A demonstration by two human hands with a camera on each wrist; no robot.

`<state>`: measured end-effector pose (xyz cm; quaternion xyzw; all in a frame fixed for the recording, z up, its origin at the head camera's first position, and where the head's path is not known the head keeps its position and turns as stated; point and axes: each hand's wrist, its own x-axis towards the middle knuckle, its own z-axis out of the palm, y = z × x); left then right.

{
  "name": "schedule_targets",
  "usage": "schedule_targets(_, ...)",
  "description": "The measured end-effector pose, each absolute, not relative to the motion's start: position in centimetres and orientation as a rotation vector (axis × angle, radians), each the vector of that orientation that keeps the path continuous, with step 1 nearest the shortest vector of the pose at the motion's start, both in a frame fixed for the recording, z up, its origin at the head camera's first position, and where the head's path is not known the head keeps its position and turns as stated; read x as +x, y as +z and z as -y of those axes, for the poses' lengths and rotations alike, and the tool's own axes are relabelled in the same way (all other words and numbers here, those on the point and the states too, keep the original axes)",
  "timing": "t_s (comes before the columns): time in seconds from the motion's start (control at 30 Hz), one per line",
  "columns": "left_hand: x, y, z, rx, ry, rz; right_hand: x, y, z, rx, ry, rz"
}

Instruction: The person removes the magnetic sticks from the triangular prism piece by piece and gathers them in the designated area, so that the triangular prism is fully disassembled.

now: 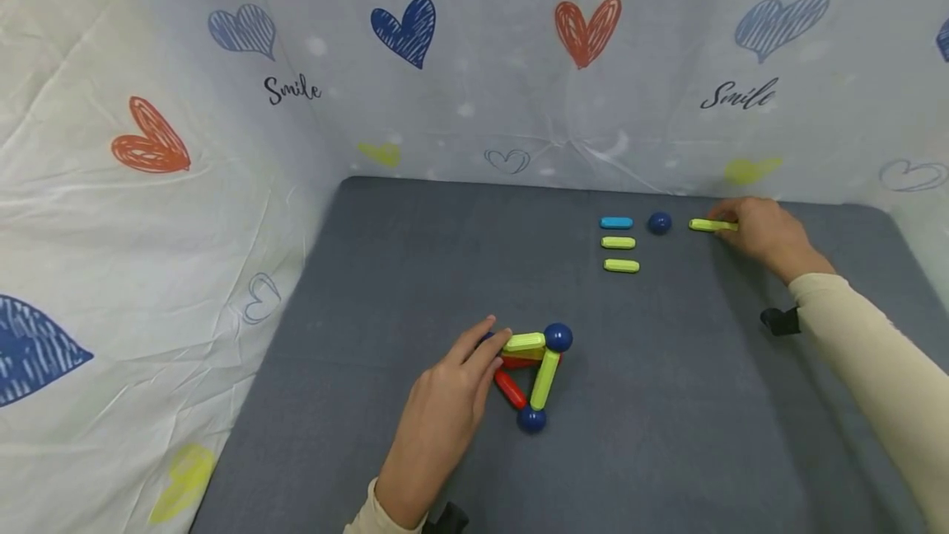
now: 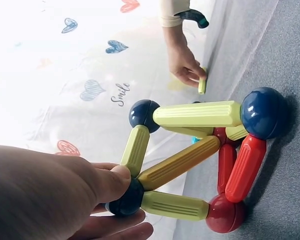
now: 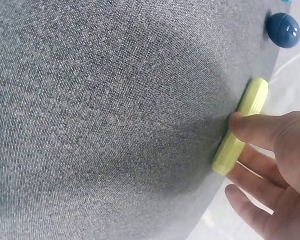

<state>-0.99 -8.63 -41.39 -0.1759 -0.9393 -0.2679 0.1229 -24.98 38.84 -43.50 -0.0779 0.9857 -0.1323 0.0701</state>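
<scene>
My left hand (image 1: 445, 419) steadies a frame of toy building rods and balls, pinching its blue corner ball (image 2: 130, 197) between thumb and fingers. Yellow-green rods (image 1: 544, 379), red rods (image 2: 245, 167) and an ochre rod (image 2: 182, 161) join blue and red balls in this frame. Toward the far right of the grey table, my right hand (image 1: 771, 237) pinches a loose yellow-green rod (image 3: 255, 97) between thumb and fingers. In the right wrist view the rod lies along the table surface; whether it touches is hard to tell.
Left of the right hand sits a loose blue ball (image 1: 659, 223). Beyond it lie a light blue rod (image 1: 616, 222) and two yellow-green rods (image 1: 619, 243) in a column. A white printed cloth (image 1: 474, 105) hangs behind the grey table (image 1: 415, 262).
</scene>
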Motion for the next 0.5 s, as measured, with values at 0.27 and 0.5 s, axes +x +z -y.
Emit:
schedule_targets(0.27,-1.3,-41.5,8.5,-0.531,-0.788,2.769,-24.6,-44.2,-39.1,-0.235,-0.402,-2.981)
schedule_targets(0.5,-1.8,-41.6,8.3,-0.539,-0.799,2.771,-22.6,-41.9,-35.1,-0.492,-0.425,-3.196)
